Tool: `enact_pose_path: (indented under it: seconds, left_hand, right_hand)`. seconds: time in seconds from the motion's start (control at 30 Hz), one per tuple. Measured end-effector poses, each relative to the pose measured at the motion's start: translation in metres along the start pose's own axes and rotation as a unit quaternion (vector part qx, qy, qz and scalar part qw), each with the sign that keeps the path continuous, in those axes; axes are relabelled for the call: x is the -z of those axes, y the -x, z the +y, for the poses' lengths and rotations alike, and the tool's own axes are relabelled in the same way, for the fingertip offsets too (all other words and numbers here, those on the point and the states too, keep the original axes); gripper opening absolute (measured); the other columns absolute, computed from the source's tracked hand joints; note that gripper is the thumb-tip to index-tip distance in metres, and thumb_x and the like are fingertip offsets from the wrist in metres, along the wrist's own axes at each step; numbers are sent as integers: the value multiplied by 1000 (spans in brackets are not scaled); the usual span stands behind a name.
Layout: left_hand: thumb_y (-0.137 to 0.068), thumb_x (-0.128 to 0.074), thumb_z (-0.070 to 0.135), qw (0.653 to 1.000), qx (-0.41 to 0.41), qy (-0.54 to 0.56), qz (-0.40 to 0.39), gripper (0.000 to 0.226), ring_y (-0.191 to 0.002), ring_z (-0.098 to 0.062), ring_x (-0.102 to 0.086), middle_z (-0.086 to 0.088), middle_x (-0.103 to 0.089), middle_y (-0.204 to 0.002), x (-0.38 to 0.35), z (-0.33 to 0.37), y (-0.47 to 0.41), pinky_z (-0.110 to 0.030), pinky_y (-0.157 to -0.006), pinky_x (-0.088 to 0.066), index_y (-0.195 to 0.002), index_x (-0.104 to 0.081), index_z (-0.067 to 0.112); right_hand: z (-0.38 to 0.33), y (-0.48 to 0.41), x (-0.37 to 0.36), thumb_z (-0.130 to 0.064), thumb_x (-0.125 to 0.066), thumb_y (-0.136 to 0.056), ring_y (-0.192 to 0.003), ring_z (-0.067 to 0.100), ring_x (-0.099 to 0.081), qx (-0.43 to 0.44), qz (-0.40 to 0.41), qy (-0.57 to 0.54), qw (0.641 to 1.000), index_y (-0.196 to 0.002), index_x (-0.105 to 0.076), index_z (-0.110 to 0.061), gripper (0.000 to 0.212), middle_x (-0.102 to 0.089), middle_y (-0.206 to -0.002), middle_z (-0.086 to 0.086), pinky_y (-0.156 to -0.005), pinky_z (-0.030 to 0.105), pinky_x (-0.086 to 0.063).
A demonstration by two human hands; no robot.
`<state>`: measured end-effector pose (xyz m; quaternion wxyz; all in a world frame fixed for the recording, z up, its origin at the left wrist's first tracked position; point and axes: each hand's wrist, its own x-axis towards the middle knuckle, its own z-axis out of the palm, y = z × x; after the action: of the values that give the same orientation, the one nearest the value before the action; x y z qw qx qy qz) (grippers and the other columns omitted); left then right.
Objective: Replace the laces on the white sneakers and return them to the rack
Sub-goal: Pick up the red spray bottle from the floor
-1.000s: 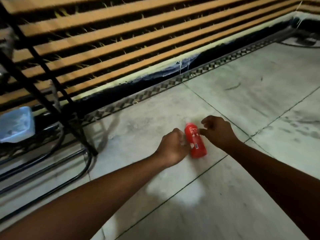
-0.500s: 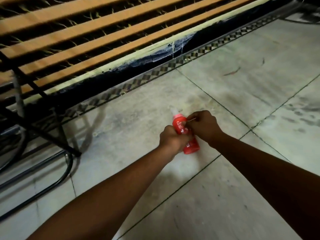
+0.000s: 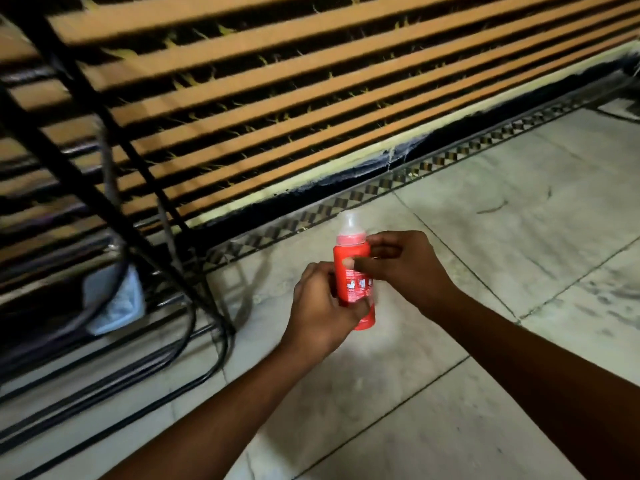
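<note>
One wide-angle view from the person's head looks forward and steeply down, at arm's length from the left hand (image 3: 320,306) and right hand (image 3: 405,268) at centre. Tiled floor (image 3: 536,209) fills the lower right, a slatted frame (image 3: 277,81) the upper left.

A red bottle (image 3: 358,289) is upright near wooden slats (image 3: 311,109).

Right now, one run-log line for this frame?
left hand: grips red bottle low | right hand: pinches red bottle upper body | red bottle: upright, clear cap on | sneakers: not in view
</note>
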<state>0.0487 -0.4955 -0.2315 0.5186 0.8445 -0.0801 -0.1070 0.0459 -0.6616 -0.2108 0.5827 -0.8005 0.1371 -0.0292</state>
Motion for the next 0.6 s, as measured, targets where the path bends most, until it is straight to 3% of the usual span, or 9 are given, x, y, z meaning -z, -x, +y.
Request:
enact_pose_path:
  seconds: [0.13,0.33,0.43,0.5,0.6]
  left_hand:
    - [-76,-89,26,999,-9,30,10,46,-94,1,-63,5,-58,-114,58,69,30,-18,-76,-57,-105,-58,43]
    - [-80,-84,17,999,-20,43,3,45,-99,-3,-61,7,-54,-114,160,206,89,-20,-75,-59,-119,-63,29]
    - [-79,-82,16,998,-27,51,4,52,-103,-6,-62,10,-53,-117,220,276,121,-31,-79,-62,-125,-60,28]
    - [-79,-83,20,999,-32,43,2,55,-102,-8,-64,11,-58,-116,262,318,139,-34,-80,-63,-128,-59,28]
    - [-80,-84,25,998,-35,47,-3,55,-93,-10,-72,9,-71,-107,332,386,173,-35,-79,-63,-129,-58,31]
  right_hand:
    - [-102,32,8,-27,-93,-66,-90,8,-74,43,-2,13,999,-115,-75,-15,54,-78,-102,-3,-88,40,-61]
    - [-271,90,39,-11,-91,-67,-83,7,-75,71,-27,9,997,-105,-73,-27,45,-78,-93,-8,-73,24,-60]
    - [-366,124,48,-10,-92,-66,-82,7,-75,81,-23,12,996,-108,-76,-21,46,-79,-92,-8,-73,23,-58]
    - [-423,144,48,-16,-93,-65,-83,5,-74,104,-28,27,994,-106,-77,-25,45,-78,-91,-10,-76,25,-58]
    - [-515,177,47,-12,-93,-64,-78,-3,-72,123,-32,27,992,-100,-75,-27,43,-75,-81,-19,-70,12,-54]
